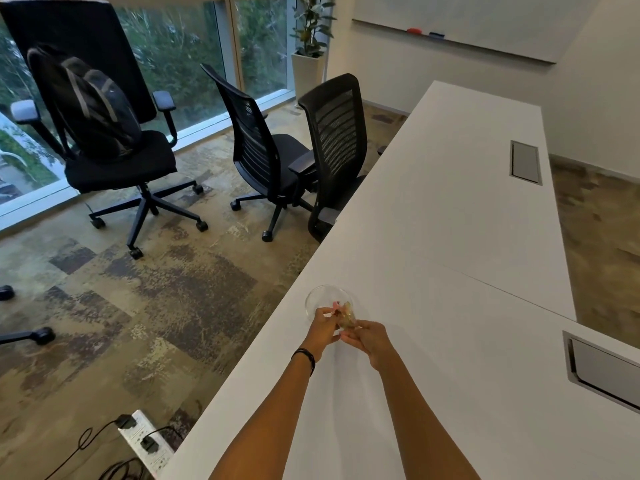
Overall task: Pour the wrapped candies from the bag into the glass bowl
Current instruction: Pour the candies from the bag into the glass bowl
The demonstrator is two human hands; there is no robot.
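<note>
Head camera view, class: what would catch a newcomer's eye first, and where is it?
First, the two hands, left hand and right hand, meeting low in the middle over the white table, both holding a small clear bag of candies at the glass bowl near the table's left edge. Next, the black chairs on the left, the nearest chair carrying a dark backpack by the window.

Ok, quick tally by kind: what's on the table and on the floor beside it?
Glass bowl: 1
Candy bag: 1
Office chairs: 3
Backpack: 1
Power strip: 1
Potted plant: 1
Total: 8
</note>
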